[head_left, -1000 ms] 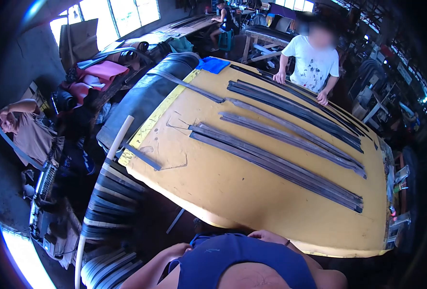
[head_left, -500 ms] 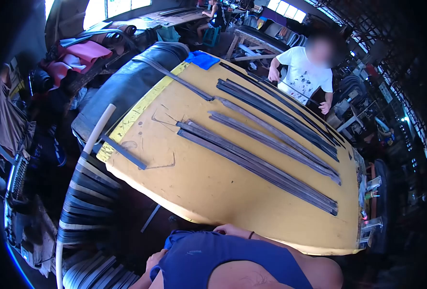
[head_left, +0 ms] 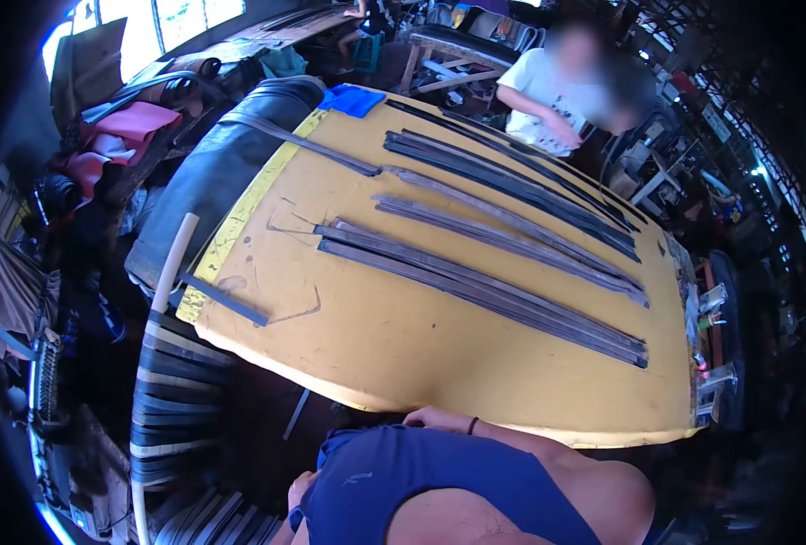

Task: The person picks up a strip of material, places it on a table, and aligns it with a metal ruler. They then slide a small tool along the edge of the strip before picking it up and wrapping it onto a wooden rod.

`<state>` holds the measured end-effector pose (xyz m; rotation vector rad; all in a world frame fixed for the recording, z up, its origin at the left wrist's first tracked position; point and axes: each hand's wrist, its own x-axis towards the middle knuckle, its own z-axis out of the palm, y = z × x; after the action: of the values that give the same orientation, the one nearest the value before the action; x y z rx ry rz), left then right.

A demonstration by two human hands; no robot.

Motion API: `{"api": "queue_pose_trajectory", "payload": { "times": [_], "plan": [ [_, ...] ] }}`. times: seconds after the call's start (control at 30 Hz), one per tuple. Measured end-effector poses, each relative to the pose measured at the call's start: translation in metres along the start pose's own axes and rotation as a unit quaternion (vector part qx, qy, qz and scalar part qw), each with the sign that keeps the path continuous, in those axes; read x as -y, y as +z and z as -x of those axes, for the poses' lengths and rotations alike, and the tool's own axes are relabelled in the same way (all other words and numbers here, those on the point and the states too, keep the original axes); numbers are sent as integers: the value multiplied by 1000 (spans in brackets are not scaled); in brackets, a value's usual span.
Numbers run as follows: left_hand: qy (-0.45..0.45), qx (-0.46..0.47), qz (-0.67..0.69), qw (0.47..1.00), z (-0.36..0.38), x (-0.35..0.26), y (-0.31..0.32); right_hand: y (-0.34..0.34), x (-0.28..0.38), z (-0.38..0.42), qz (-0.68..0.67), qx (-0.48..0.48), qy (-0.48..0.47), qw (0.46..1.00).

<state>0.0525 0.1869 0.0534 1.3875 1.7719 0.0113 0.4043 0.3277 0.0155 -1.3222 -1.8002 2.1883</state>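
Observation:
A yellow-topped table (head_left: 358, 341) carries long bundles of dark strips (head_left: 485, 289) lying lengthwise. My right hand (head_left: 435, 419), with a dark band at its wrist, rests by the near table edge against the blue shirt (head_left: 394, 472); its fingers are mostly hidden. At the lower left of the shirt, my left hand (head_left: 301, 489) shows only in part, close to my body, and what it touches cannot be made out. A short dark strip (head_left: 226, 300) lies over the table's left corner. A blue cloth (head_left: 351, 101) sits at the far left corner.
Across the table stands a person in a white shirt (head_left: 535, 82). Dark strips hang over a pale pole (head_left: 176, 259) at the left. A black roll (head_left: 203, 173) lies along the table's left end. Another person sits on a green stool (head_left: 368, 53) in the background.
The view has turned slightly, shifting the table a little left and up. The person across has bent forward and brought an arm in front of the body. My hands stay near my shirt.

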Motion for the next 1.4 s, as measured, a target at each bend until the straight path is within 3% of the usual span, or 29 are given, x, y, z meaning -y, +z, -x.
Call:
{"api": "queue_pose_trajectory", "payload": {
  "times": [0.1, 0.13, 0.23, 0.27, 0.3, 0.33, 0.37, 0.4, 0.43, 0.57, 0.67, 0.7, 0.8, 0.83, 0.87, 0.93, 1.07, 1.17, 1.27, 1.37, 1.4],
  "plan": [
    [-3, 98, 131, 986, -20, 12, -24, 3, -29, 2, -90, -25, -24, 995],
    [52, 100, 64, 992, -25, 3, -33, 5, -36, 4, -120, -34, -33, 992],
    [64, 164, 44, 983, -45, -29, -42, 8, -31, 12, -131, -50, -28, 990],
    [76, 244, -29, 966, -67, -21, -32, 8, -25, 16, -141, -47, -16, 989],
    [79, 273, -161, 945, -70, -56, -48, 7, -18, 21, -150, -44, -3, 988],
    [101, 220, -91, 966, -83, -63, -46, 5, -10, 25, -159, -42, 10, 986],
    [260, 146, 133, 945, -95, -65, -35, 2, -2, 28, -165, -40, 22, 985],
    [230, 234, 167, 930, -107, -87, -37, 1, 3, 31, -168, -39, 29, 985],
    [282, 287, 68, 913, -124, -108, -30, 0, 6, 32, -169, -35, 32, 985],
    [326, 367, -18, 871, -201, -126, 55, -2, -7, 35, -155, -26, 9, 988],
    [305, 412, -32, 858, -230, -120, 81, -4, -7, 39, -153, -35, 10, 988],
    [280, 407, 22, 869, -224, -118, 78, -4, -6, 39, -150, -38, 14, 988],
    [332, 375, 13, 866, -237, -108, 99, -5, -1, 38, -149, -49, 22, 987],
    [310, 386, 13, 869, -235, -112, 98, -5, -1, 36, -148, -54, 23, 987],
    [370, 395, 5, 841, -241, -114, 98, -6, -1, 35, -147, -59, 23, 987],
    [376, 360, -7, 854, -230, -115, 89, -7, -2, 35, -145, -66, 24, 987],
    [445, 354, -25, 822, -255, -105, 112, -6, -1, 35, -148, -75, 34, 985],
    [386, 360, -26, 849, -232, -119, 91, -6, -1, 35, -151, -83, 36, 984],
    [421, 347, 25, 838, -212, -126, 64, -4, -2, 36, -157, -93, 34, 983],
    [407, 405, 11, 819, -231, -123, 68, -3, -5, 40, -169, -105, 31, 980],
    [377, 393, 42, 837, -228, -123, 69, -2, -6, 42, -173, -111, 29, 978]
  ]
}}
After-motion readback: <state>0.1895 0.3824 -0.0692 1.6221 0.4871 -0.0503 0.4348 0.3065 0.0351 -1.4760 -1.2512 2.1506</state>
